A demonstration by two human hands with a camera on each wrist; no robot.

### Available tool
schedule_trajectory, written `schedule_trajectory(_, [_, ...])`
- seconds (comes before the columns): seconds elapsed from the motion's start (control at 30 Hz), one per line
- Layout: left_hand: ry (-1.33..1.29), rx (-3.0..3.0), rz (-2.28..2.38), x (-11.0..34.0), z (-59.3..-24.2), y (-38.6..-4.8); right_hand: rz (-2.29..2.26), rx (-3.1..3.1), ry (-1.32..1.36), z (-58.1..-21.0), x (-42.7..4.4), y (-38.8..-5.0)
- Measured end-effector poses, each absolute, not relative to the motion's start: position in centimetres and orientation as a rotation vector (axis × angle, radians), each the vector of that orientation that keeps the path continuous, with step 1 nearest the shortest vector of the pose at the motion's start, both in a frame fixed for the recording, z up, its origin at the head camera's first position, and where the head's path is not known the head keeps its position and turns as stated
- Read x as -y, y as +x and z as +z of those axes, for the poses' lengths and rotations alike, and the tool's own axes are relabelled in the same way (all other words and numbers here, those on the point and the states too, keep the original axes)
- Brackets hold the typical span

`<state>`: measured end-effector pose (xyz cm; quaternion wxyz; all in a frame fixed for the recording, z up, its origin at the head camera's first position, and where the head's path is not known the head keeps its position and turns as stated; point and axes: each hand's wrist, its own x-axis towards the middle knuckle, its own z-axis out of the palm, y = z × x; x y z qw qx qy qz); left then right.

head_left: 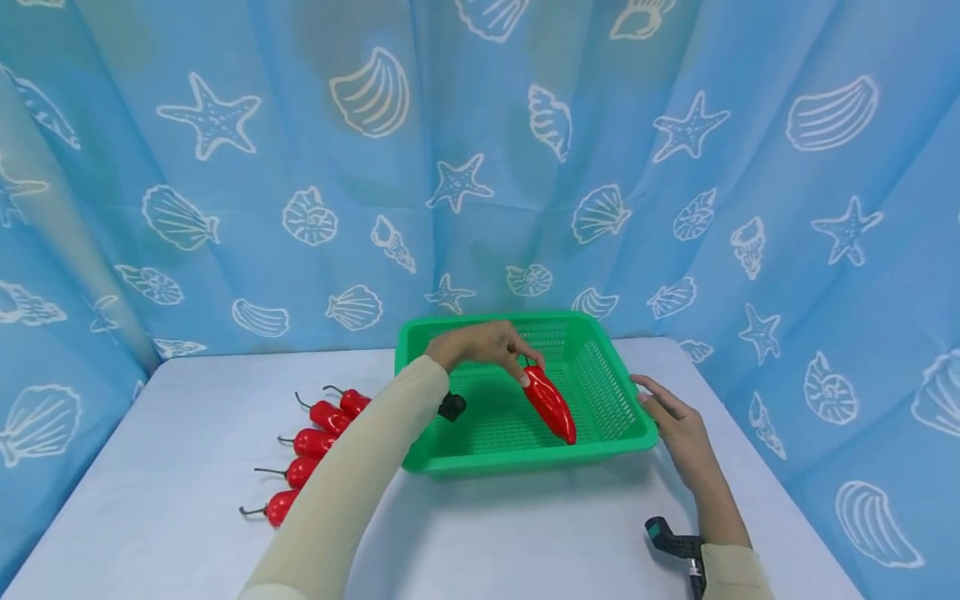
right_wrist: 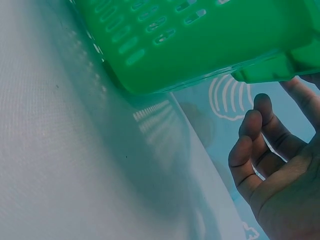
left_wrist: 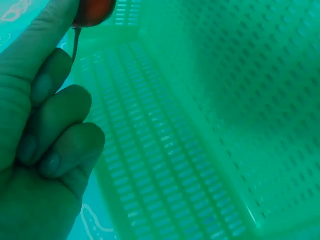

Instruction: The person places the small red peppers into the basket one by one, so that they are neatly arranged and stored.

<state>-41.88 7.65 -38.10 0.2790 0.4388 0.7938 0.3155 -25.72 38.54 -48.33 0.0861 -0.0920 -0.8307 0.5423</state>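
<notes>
Nearest on the left, a pale sleeve (head_left: 352,487) crosses in front of the red peppers (head_left: 311,442) lying in a row on the white surface (head_left: 465,550). It hides their far ends; were the forearm to sag or sweep sideways, it could brush those smooth sides and roll some out of line. On the right, a black wrist camera (head_left: 675,546) sits by the forearm and might knock the green basket (head_left: 525,462) if that arm swung inward.

Farther in, the person's right hand (head_left: 678,425) is at the basket's right rim, thumb and forefinger against it, the other fingers loosely bent in the wrist view; whether they pinch the rim or merely touch it cannot be told. A light contact like that could let the basket slide if bumped, and a hard push could shift it.

The left hand (head_left: 483,343) reaches over the basket, pinching one long red pepper (head_left: 551,406) near its stem, tip slanting down towards the front wall. Held only at that glossy end, it could pivot or slip if the grip loosened, or turn if its tip caught the wall.
</notes>
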Motion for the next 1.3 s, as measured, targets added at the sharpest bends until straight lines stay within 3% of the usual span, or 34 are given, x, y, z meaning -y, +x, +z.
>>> schedule_trajectory(1.3, [1.204,-2.176,0.651,-14.3,-42.0,-44.0,1.629,2.449,-0.233,-48.2,-38.7,-25.7])
